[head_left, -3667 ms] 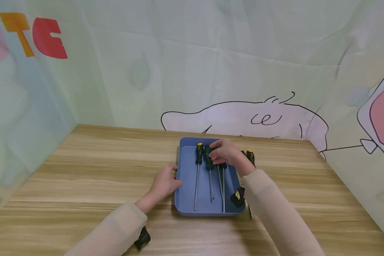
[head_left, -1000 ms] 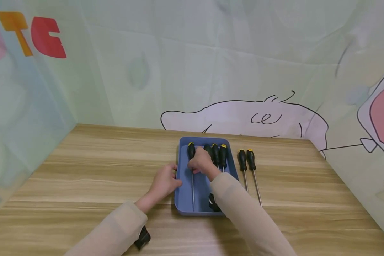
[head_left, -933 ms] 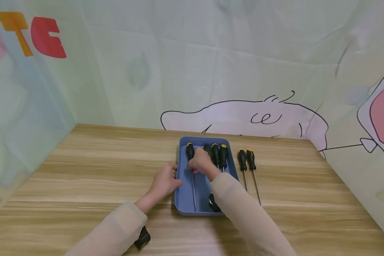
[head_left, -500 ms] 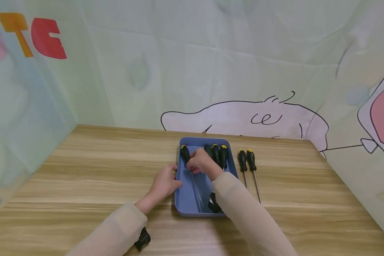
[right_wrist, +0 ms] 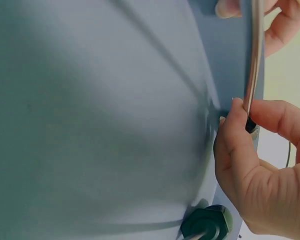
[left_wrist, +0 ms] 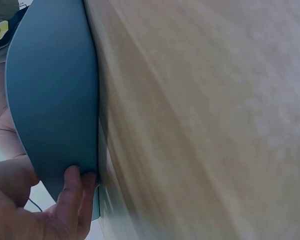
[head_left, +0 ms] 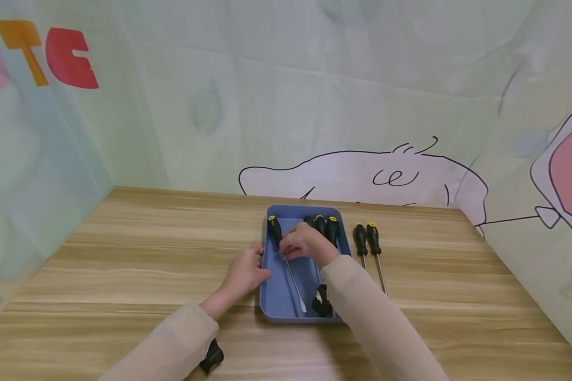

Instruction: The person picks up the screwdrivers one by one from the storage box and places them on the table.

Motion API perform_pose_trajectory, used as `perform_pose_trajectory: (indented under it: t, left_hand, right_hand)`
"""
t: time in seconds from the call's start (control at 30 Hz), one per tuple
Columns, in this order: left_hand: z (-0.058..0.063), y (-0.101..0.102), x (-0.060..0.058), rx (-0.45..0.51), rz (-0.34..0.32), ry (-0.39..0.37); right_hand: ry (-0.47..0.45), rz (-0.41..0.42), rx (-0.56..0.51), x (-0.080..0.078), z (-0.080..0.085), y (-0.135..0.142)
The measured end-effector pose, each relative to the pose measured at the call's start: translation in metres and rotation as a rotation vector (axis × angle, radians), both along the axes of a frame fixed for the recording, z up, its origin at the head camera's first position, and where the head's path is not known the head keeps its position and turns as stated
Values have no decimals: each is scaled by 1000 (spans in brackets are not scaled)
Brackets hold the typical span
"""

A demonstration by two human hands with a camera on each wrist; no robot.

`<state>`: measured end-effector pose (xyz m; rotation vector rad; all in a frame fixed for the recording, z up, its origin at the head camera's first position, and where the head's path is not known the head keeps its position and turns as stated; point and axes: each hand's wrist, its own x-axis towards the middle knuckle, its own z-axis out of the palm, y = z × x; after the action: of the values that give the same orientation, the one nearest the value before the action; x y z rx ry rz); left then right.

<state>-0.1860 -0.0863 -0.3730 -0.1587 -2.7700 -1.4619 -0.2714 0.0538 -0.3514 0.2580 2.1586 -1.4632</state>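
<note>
A shallow blue tray [head_left: 277,304] lies on the table in the head view. My left hand [head_left: 244,269] grips its left wall, fingers on the outside in the left wrist view and the thumb over the rim. Inside the tray, my right hand [head_left: 307,244] pinches a black-handled flathead screwdriver [head_left: 275,228] where handle meets shaft. That screwdriver slants, handle to the far left and tip [head_left: 303,308] toward the near middle. In the right wrist view, its metal shaft [right_wrist: 255,60] runs up from my fingertips. Three other screwdrivers [head_left: 332,228] lie at the tray's right, partly hidden by my right hand and sleeve.
Two more screwdrivers [head_left: 373,238] lie side by side on the wooden table [head_left: 148,233], just right of the tray, their lower shafts partly behind my right sleeve. A printed cloth backdrop [head_left: 286,106] stands behind the table and along both sides.
My right hand moved from the middle screwdrivers to the leftmost one. Its handle swung left and its tip right, so it now slants. My left hand stayed at the tray.
</note>
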Motion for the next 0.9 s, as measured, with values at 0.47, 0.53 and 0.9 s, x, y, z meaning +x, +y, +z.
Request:
perform_pose_trajectory:
  t: [0.47,0.53,0.9]
  left_hand:
    - [0,0,-1,-5,8,-14]
    - [1,0,-1,-6,5,-12]
    - [1,0,1,-11,3,-12]
  right_hand:
    - [-52,-25,-82,0,7,3]
    - [-54,-22,-90,0,9,4]
    - [-64,-14,-146,4,16,11]
